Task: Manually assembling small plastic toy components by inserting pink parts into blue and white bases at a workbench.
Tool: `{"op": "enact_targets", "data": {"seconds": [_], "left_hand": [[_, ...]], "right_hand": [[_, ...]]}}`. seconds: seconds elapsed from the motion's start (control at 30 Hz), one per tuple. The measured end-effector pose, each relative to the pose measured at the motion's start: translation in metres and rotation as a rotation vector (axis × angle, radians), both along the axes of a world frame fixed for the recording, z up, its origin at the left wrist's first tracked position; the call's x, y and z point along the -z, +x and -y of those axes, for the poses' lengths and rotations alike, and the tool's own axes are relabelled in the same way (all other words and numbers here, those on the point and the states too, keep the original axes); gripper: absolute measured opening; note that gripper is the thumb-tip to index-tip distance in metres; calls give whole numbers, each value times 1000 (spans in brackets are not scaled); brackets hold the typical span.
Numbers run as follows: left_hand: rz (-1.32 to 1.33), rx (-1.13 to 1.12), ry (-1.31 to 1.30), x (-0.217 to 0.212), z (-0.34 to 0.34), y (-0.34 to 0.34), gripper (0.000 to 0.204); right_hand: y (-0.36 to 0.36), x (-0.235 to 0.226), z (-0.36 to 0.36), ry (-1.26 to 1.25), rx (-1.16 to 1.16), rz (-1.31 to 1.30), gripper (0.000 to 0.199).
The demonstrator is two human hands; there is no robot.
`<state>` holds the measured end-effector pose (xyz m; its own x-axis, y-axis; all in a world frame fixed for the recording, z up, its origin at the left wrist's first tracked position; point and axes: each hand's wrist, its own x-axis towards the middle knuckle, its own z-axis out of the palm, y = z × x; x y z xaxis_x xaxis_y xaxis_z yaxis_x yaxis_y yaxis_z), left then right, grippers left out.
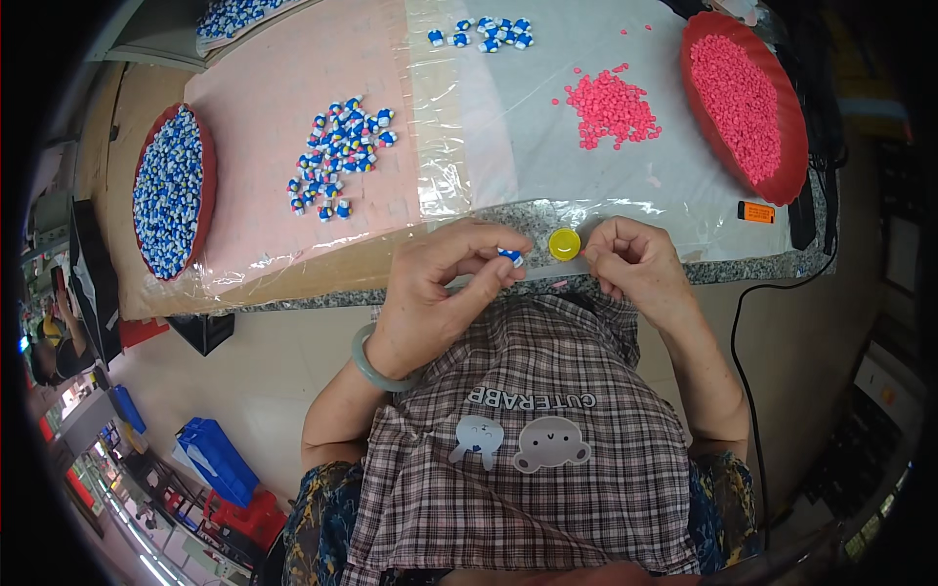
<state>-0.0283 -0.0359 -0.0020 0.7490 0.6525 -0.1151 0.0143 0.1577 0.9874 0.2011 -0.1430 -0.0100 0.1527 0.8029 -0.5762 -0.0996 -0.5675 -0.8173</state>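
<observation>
My left hand pinches a small blue-and-white figurine between thumb and fingers, near the table's front edge. Just to its right, a small round yellow tub rests on the speckled stone tabletop. Beside that tub my right hand has thumb and forefinger pressed together; a tiny speck of pink shows at the tips, too small to name. Farther off on the left lies a loose group of blue-and-white figurines, some with pink or yellow parts. A pile of small pink pieces is spread at the right.
A red oval basket full of blue-and-white figurines stands at the left. Another red basket holds pink pieces at the right. More figurines lie at the back. An orange-and-black box cutter blade case-like object and a black cable are at the right.
</observation>
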Motion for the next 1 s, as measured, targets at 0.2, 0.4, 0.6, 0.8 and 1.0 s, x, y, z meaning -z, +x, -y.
{"op": "enact_targets", "data": {"seconds": [0.2, 0.4, 0.6, 0.8, 1.0], "left_hand": [[47, 6, 17, 4, -1, 0, 21], [-34, 26, 106, -1, -6, -2, 20], [0, 41, 181, 3, -7, -2, 20], [68, -11, 110, 7, -4, 0, 25], [2, 38, 129, 3, -4, 1, 25]], "right_hand": [[-5, 1, 1, -22, 25, 37, 5], [-7, 2, 1, -17, 64, 34, 3], [-11, 0, -2, -19, 76, 67, 3], [-14, 5, 1, 13, 70, 121, 5], [-18, 6, 2, 87, 25, 307, 6]]}}
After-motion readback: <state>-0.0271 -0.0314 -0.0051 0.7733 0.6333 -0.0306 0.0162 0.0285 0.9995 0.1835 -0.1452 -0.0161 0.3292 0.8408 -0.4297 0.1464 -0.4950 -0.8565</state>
